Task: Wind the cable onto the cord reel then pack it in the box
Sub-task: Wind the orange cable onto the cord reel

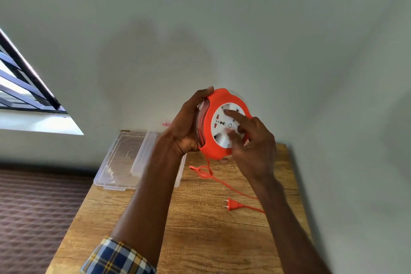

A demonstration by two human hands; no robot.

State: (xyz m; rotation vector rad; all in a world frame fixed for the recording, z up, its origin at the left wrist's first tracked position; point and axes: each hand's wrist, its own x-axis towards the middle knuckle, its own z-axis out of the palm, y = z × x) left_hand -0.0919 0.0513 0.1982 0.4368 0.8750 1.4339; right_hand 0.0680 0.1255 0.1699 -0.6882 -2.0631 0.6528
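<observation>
Orange cord reel [219, 122] sits gripped in your left hand [189, 127]; right hand [251, 142] fingers press its white hub; turn steadily, guiding loose cable [224, 181] evenly.

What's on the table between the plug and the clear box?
Head view: a loose knot of orange cable lies between plug and clear box; otherwise bare wooden table.

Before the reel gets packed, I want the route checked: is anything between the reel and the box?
Nothing solid blocks it. The cord reel is held up by the left hand, with the clear box on the table just behind that wrist. But loose cable and the plug lie unwound on the table.
</observation>
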